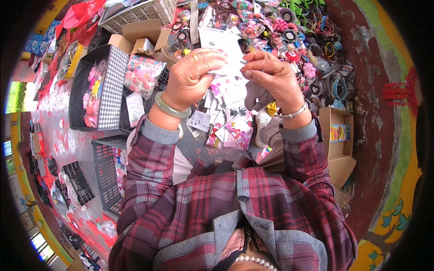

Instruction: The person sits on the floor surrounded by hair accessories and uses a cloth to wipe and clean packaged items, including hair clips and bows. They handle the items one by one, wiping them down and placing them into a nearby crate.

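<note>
**Both hands pinch a white card over a heap of hair accessories**

We see a white card (224, 49) held up in front of the chest, between our two hands and reaching away from us toward the far pile. Its near edge sits right at the fingertips; its long axis runs roughly away from us, tilted a little to the left. The left hand (194, 74) grasps the card's lower left edge with fingers curled over it, and the right hand (273, 77) pinches the lower right edge between thumb and forefinger. Both hands touch the card, neither nearer than the other; the thumbs almost meet in the middle. What is fixed to the card at the pinch we cannot tell.

Just below the hands lies a loose heap of carded hair clips (230, 117), white backings with pink and purple bows, resting on our lap and the floor. A green bangle (171, 107) circles the left wrist, a silver bracelet (291, 113) the right.

Farther out, to the left, stands a houndstooth box (113, 77) with pink items inside, and beside it a black plastic crate (106, 174). Beyond the hands spreads a pile of hair ties and scrunchies (289, 31). To the right sits an open cardboard box (339, 135).
</note>
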A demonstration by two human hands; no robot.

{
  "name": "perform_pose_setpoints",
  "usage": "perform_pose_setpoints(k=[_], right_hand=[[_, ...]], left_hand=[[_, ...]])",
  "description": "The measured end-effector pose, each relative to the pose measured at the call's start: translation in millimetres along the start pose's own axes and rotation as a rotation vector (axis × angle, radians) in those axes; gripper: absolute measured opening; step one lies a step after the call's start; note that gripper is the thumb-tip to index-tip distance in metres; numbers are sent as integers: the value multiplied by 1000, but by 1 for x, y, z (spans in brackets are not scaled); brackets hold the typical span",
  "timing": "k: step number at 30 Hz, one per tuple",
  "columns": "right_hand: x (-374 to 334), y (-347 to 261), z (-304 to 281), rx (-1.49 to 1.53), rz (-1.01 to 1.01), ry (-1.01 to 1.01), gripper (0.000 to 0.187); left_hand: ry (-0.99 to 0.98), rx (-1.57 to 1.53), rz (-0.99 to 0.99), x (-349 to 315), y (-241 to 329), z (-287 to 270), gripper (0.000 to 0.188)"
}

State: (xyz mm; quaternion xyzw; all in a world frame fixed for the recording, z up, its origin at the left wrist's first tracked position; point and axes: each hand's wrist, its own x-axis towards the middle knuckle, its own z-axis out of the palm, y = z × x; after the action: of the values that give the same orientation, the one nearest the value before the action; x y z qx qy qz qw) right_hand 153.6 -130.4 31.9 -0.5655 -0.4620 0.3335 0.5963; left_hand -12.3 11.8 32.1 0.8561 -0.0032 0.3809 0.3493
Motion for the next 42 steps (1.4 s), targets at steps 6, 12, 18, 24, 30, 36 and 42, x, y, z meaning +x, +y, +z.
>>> perform_pose_setpoints(k=[6,12,18,24,30,36,42], right_hand=[[-1,-6,9,-413,-254,54,6],[1,-5,13,-681,-534,132,11],[-1,-6,16,-686,-569,167,11],[2,-1,9,-391,-458,77,12],[0,-4,9,-856,-572,104,18],[-2,-2,17,-1069,-580,27,17],[-1,2,20,-1143,-544,53,13]], left_hand=[[0,55,35,0,1,3,33],[11,72,-14,1,4,6,29],[12,105,-8,2,5,4,29],[-14,139,51,2,6,1,29],[-106,7,-63,6,13,2,14],[-97,180,-63,-2,-7,18,12],[-105,304,-21,-2,-5,21,12]])
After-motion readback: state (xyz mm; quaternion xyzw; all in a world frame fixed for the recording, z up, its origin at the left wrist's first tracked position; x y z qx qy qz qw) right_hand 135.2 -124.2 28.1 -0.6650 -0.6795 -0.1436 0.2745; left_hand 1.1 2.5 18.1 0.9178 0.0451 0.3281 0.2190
